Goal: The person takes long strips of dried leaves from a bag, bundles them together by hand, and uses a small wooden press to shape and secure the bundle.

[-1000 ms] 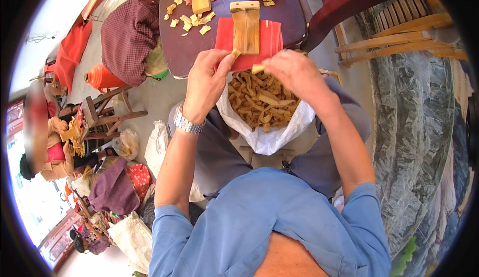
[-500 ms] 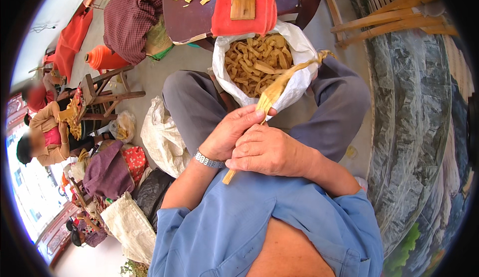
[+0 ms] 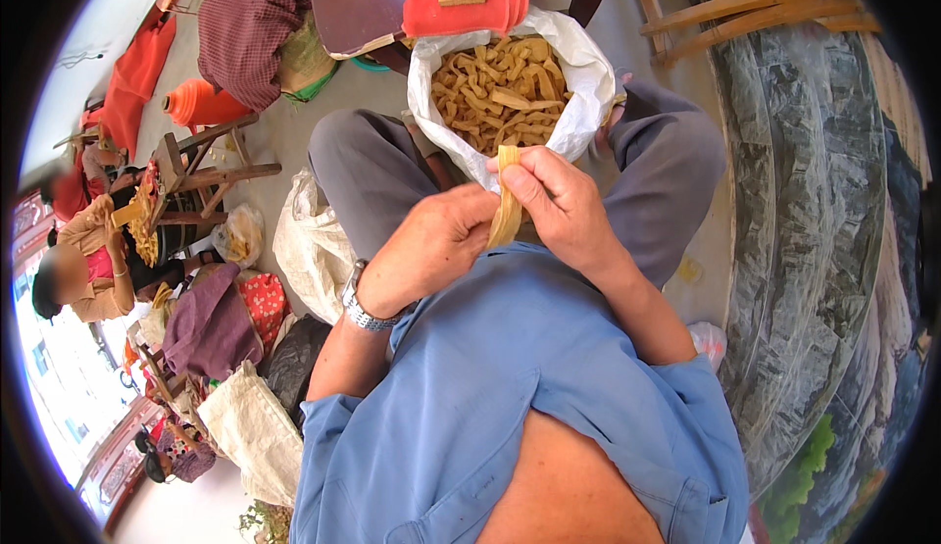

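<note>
The left hand [image 3: 436, 238] and right hand [image 3: 567, 209] both pinch a yellowish fibrous strip [image 3: 506, 217], held in front of the blue shirt [image 3: 470, 377], near an open white sack [image 3: 585, 72] filled with brown strips [image 3: 500, 93]

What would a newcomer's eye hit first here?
Most likely the open white sack of brown strips, upper centre. Near its lower rim in view, the left grip and right grip hold a yellow strip. The red cloth above the sack also stands out.
</note>
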Motion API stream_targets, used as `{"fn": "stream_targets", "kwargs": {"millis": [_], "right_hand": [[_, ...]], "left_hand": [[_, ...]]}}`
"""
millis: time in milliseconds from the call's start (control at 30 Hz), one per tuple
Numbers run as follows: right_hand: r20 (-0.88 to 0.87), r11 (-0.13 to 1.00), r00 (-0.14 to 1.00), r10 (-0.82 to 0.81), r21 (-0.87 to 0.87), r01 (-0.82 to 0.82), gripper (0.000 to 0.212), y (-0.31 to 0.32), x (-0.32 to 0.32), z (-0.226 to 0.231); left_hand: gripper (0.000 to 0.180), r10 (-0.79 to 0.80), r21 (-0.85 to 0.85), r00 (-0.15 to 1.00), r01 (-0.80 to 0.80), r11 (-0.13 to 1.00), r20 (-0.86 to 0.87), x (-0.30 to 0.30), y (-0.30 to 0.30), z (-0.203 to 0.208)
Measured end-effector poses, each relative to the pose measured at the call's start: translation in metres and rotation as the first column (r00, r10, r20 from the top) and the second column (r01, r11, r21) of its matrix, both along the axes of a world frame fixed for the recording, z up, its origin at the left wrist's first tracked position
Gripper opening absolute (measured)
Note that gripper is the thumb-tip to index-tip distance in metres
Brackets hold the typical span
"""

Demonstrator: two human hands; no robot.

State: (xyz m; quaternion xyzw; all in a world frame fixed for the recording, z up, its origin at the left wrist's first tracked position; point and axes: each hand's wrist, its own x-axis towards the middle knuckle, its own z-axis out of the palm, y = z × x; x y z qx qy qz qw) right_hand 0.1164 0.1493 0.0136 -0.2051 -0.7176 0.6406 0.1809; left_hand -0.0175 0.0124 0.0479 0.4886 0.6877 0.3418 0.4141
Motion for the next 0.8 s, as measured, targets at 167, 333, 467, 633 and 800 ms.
{"fn": "stream_targets", "kwargs": {"millis": [167, 333, 467, 633, 800], "right_hand": [[0.171, 0.824, 0.964, 0.203, -0.561, -0.074, 0.031, 0.007, 0.003, -0.015], [0.093, 0.444, 0.888, 0.451, -0.886, -0.133, 0.031, 0.015, 0.014, -0.047], [0.086, 0.6, 0.925, 0.369, -0.782, -0.167, 0.028, 0.011, 0.018, -0.049], [0.168, 0.987, 0.977, 0.129, -0.115, -0.111, 0.027, 0.008, 0.007, -0.006], [0.064, 0.941, 0.989, 0.137, -0.32, -0.109, 0.025, 0.014, 0.0, -0.007]], "left_hand": [[0.024, 0.179, 0.133, 0.976, -0.163, 0.978, -0.123, -0.003, 0.0, 0.002], [0.024, 0.134, 0.142, 0.991, -0.132, 0.981, -0.005, 0.0, 0.002, -0.021], [0.024, 0.139, -0.018, 0.987, -0.138, 0.99, 0.083, -0.005, 0.001, -0.026], [0.041, 0.35, -0.145, 0.674, -0.343, 0.928, 0.65, -0.006, 0.003, -0.021], [0.039, 0.371, -0.122, 0.503, -0.46, 0.88, 0.781, -0.007, 0.004, -0.017]]}}
